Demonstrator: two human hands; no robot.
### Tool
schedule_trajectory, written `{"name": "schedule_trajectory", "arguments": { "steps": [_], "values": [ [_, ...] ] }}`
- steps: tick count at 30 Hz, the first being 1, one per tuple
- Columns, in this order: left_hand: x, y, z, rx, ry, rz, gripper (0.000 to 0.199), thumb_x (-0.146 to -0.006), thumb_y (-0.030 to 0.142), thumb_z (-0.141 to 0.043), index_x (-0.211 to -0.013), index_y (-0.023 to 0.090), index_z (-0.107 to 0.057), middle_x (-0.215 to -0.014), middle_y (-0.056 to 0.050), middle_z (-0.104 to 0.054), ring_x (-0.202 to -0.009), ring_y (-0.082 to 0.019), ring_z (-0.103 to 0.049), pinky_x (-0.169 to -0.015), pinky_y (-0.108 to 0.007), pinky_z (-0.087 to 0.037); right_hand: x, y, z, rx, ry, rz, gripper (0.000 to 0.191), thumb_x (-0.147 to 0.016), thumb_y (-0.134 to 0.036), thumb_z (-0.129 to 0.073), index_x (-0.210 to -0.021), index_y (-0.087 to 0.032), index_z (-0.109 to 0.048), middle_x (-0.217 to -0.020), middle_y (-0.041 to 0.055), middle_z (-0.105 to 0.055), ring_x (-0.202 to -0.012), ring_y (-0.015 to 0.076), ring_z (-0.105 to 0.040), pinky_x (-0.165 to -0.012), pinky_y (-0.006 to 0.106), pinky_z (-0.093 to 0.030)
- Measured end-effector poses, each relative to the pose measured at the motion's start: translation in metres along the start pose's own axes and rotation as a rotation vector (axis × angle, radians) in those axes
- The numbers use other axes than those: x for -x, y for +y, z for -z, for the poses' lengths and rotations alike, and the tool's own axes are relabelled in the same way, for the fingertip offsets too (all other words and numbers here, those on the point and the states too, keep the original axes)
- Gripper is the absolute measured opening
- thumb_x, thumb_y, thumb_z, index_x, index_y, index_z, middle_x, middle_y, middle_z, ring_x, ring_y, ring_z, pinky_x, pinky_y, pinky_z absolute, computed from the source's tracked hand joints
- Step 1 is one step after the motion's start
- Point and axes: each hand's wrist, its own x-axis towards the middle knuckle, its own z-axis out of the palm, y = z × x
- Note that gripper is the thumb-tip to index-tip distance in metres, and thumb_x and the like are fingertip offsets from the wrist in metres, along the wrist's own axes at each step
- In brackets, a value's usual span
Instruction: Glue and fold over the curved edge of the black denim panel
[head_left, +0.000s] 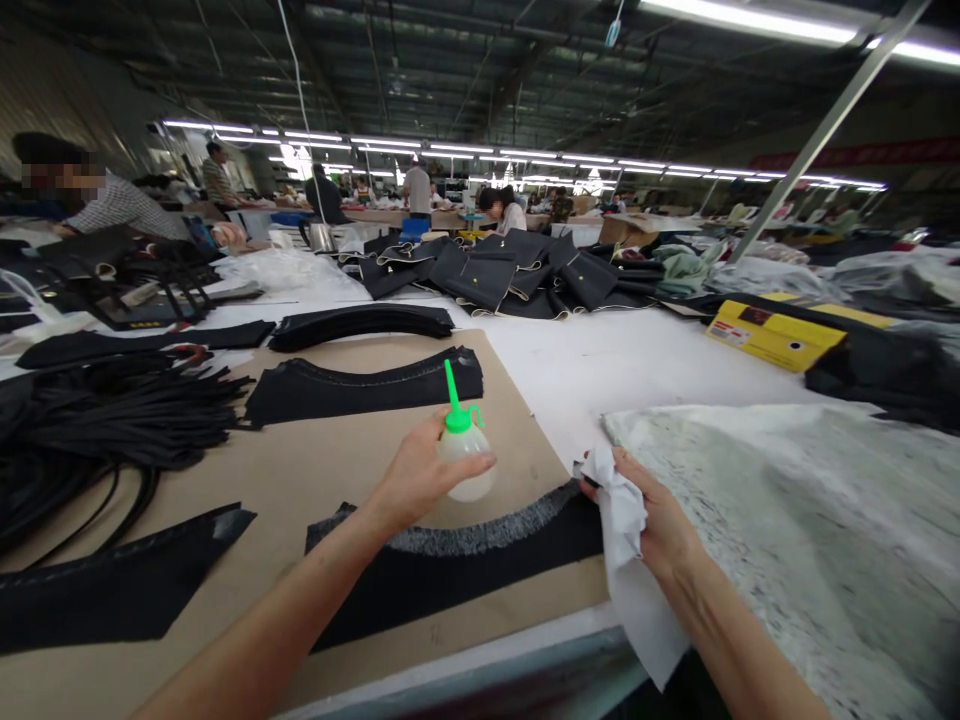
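Note:
My left hand (pixel 414 472) is wrapped round a squeeze bottle (pixel 474 486) of cloudy whitish liquid, with a green cap and a long nozzle pointing up. Beneath it lies a curved black fabric piece (pixel 487 575) with a speckled grey band along its inner edge. At that piece's right end my right hand (pixel 660 515) grips a crumpled white paper (pixel 624 520); the fingertips are close to the fabric's corner, though whether they pinch it is hidden. A similar black piece (pixel 360 390) rests farther back, and another (pixel 120 580) is at the left.
Brown paperboard (pixel 525 440) covers the near table. Black straps (pixel 97 410) are heaped at left, with curved black strips (pixel 360 325) behind. Dark panels (pixel 510 270) pile up at the back. On the right are a yellow box (pixel 776 335) and a greenish-white sheet (pixel 787 510). Other people work farther off.

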Motion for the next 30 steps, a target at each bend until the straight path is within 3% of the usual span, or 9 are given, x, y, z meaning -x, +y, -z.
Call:
{"name": "schedule_trajectory", "arguments": {
  "steps": [3, 5, 8, 11, 15, 20, 25, 28, 30],
  "values": [
    [0.016, 0.012, -0.006, 0.148, -0.131, 0.035, 0.049, -0.069, 0.043, -0.073, -0.107, 0.015, -0.059, -0.091, -0.003, -0.068, -0.082, -0.020, -0.062, -0.076, -0.030, -0.048, -0.001, -0.006, 0.000, -0.035, -0.008, -0.003, 0.033, -0.060, -0.040, -0.078, -0.080, -0.023, -0.059, -0.083, 0.0005, -0.062, -0.076, 0.0187, -0.061, -0.069, 0.030, -0.055],
    [0.023, 0.014, -0.009, 0.172, -0.139, 0.054, 0.049, -0.070, 0.042, -0.073, -0.109, 0.016, -0.059, -0.091, -0.003, -0.068, -0.082, -0.019, -0.062, -0.076, -0.029, -0.048, 0.000, -0.014, 0.002, -0.025, -0.030, -0.022, 0.033, -0.059, -0.036, -0.079, -0.081, -0.021, -0.060, -0.076, 0.0008, -0.061, -0.065, 0.0160, -0.058, -0.058, 0.026, -0.053],
    [0.027, 0.016, -0.011, 0.128, -0.100, 0.065, 0.048, -0.071, 0.042, -0.073, -0.109, 0.016, -0.059, -0.094, -0.004, -0.068, -0.085, -0.020, -0.062, -0.077, -0.030, -0.048, 0.009, -0.029, 0.003, -0.001, -0.075, -0.015, 0.030, -0.062, -0.032, -0.079, -0.082, -0.021, -0.059, -0.066, -0.0028, -0.056, -0.045, 0.0073, -0.042, -0.038, 0.016, -0.035],
    [0.028, 0.021, -0.013, 0.084, -0.075, 0.049, 0.047, -0.071, 0.041, -0.073, -0.109, 0.016, -0.060, -0.096, -0.004, -0.067, -0.088, -0.022, -0.061, -0.077, -0.030, -0.047, 0.032, -0.037, -0.010, 0.149, -0.085, -0.036, 0.030, -0.070, -0.039, -0.075, -0.091, -0.025, -0.060, -0.067, -0.0056, -0.054, -0.045, 0.0057, -0.037, -0.037, 0.014, -0.027],
    [0.037, 0.036, -0.024, 0.058, -0.081, 0.008, 0.038, -0.070, 0.039, -0.074, -0.100, 0.018, -0.063, -0.094, -0.002, -0.066, -0.086, -0.021, -0.060, -0.077, -0.030, -0.046, 0.076, -0.024, -0.043, 0.281, -0.127, -0.214, 0.045, -0.073, -0.061, -0.067, -0.097, -0.023, -0.065, -0.076, -0.0010, -0.061, -0.056, 0.0110, -0.050, -0.042, 0.017, -0.034],
    [0.057, 0.050, -0.044, 0.073, -0.173, -0.041, 0.033, -0.068, 0.031, -0.076, -0.096, 0.019, -0.063, -0.096, -0.001, -0.064, -0.090, -0.021, -0.059, -0.083, -0.031, -0.046, 0.115, 0.004, -0.063, 0.018, -0.266, -0.511, 0.063, -0.071, -0.079, -0.055, -0.084, -0.018, -0.067, -0.046, -0.0016, -0.050, -0.037, 0.0119, -0.044, -0.037, 0.021, -0.035],
    [0.078, 0.042, -0.061, 0.111, -0.290, -0.099, 0.057, -0.064, 0.028, -0.081, -0.116, 0.020, -0.059, -0.116, -0.004, -0.062, -0.109, -0.022, -0.055, -0.098, -0.034, -0.043, 0.136, 0.015, -0.049, -0.103, -0.267, -0.598, 0.062, -0.071, -0.078, -0.055, -0.082, -0.018, -0.068, -0.037, -0.0030, -0.043, -0.030, 0.0112, -0.040, -0.033, 0.020, -0.034],
    [0.092, 0.031, -0.066, 0.065, -0.354, -0.146, 0.076, -0.065, 0.030, -0.081, -0.133, 0.022, -0.047, -0.134, -0.005, -0.052, -0.122, -0.021, -0.048, -0.105, -0.032, -0.039, 0.146, 0.020, -0.032, -0.053, -0.175, -0.535, 0.059, -0.072, -0.073, -0.060, -0.093, -0.019, -0.069, -0.045, -0.0005, -0.053, -0.033, 0.0123, -0.045, -0.034, 0.021, -0.037],
    [0.103, 0.020, -0.065, -0.067, -0.358, -0.168, 0.068, -0.072, 0.027, -0.075, -0.133, 0.023, -0.047, -0.135, -0.005, -0.050, -0.122, -0.021, -0.047, -0.106, -0.034, -0.040, 0.152, 0.023, -0.018, 0.019, -0.099, -0.438, 0.056, -0.071, -0.069, -0.064, -0.095, -0.019, -0.069, -0.047, 0.0003, -0.055, -0.033, 0.0129, -0.046, -0.032, 0.021, -0.037]
  ]
}}
